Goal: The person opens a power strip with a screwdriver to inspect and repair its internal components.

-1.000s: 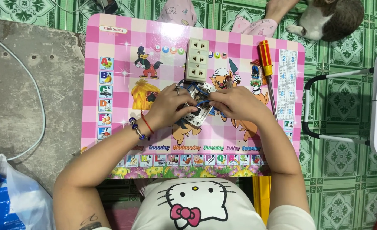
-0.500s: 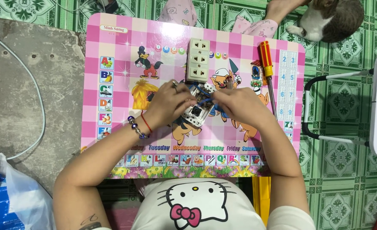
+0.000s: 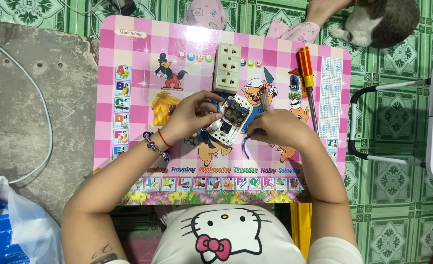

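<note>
From the head view, the work sits mid-table: an opened white socket unit (image 3: 229, 121) lies tilted with its inner face up, dark contacts and recesses exposed, so by the look of it the case is already apart and the wiring is not yet finished. The left hand (image 3: 189, 116) grips the unit's left edge, fingers curled round it, with a blue wire (image 3: 211, 103) arching just above the fingertips. The right hand (image 3: 275, 128) is closed on a slim tool with a clear handle (image 3: 265, 100) that points up past the unit's right side; another loop of blue wire (image 3: 245, 145) hangs loose below that hand — a sign, I judge, that connections remain to be made. A closed white three-outlet strip (image 3: 227, 67) lies just above the open unit, untouched, and a red-and-yellow screwdriver (image 3: 307, 80) rests apart to the right. The surface is a small pink chequered children's table (image 3: 128, 58) printed with cartoon animals and letters. Around it: green patterned floor tiles (image 3: 397, 195), a grey concrete slab (image 3: 35, 98) with a white cable (image 3: 44, 122) to the left, a plastic bag (image 3: 11, 230) lower left, and a cat (image 3: 383, 19) at the top right.
</note>
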